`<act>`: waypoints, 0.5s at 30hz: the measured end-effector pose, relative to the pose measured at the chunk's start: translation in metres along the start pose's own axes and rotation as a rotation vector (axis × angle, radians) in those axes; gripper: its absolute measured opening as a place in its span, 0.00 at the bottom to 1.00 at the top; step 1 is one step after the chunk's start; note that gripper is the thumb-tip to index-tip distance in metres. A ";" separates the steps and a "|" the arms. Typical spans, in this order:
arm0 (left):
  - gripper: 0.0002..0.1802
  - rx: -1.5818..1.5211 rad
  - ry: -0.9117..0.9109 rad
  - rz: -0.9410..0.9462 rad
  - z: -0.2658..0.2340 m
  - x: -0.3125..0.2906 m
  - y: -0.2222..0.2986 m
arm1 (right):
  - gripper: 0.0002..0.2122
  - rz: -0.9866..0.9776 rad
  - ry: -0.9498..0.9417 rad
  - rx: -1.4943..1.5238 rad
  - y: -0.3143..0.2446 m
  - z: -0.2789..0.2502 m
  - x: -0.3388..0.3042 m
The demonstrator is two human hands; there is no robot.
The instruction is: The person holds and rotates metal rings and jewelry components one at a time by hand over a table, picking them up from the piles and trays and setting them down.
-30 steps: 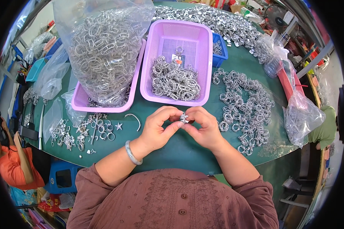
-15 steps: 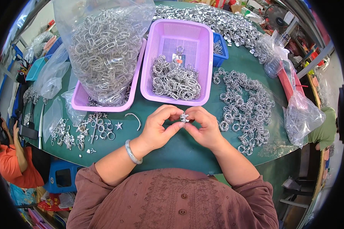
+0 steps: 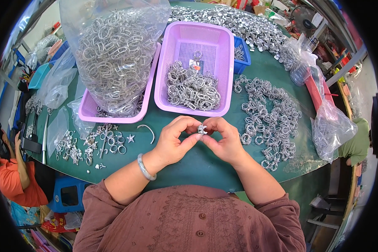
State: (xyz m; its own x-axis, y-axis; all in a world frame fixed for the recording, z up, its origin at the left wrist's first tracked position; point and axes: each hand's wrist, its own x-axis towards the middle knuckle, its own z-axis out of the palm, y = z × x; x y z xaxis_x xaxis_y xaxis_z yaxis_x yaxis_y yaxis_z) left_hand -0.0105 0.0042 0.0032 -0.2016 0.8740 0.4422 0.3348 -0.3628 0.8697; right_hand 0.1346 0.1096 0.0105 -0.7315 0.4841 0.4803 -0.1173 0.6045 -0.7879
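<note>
Metal piece (image 3: 202, 129), one: pinched between left hand (image 3: 175, 137) and right hand (image 3: 224, 139), both closed on it, over the worktop (image 3: 193, 168), near the purple basket (image 3: 228, 71). Therein: metal loops (image 3: 193, 91); one white-and-orange card (image 3: 195, 65), markings too small to read.

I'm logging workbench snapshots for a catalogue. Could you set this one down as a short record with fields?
Left hand: fingertips on a small silvery metal piece; left hand below a bracelet-free right purple basket
Right hand: right hand grips the same piece from the other side
Right basket contents: heaped metal links
Left purple basket: clear bag full of metal links standing in it
Table: green; ring pile at right
Wrist: pale bracelet, left
</note>
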 end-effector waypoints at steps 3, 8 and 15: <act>0.15 -0.098 0.007 -0.077 0.002 -0.002 -0.001 | 0.14 0.027 -0.005 0.043 0.004 0.001 0.000; 0.16 -0.190 -0.009 -0.102 0.002 -0.003 -0.002 | 0.17 -0.016 -0.015 0.034 0.005 -0.001 0.001; 0.20 -0.126 0.016 -0.054 0.002 0.000 0.004 | 0.15 0.008 -0.033 0.035 0.005 -0.002 -0.001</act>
State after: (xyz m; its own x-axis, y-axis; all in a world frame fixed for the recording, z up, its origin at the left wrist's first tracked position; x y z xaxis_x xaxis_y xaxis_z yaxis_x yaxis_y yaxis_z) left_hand -0.0072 0.0036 0.0066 -0.2312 0.8885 0.3964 0.2047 -0.3539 0.9126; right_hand 0.1360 0.1139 0.0069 -0.7540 0.4672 0.4618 -0.1347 0.5781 -0.8048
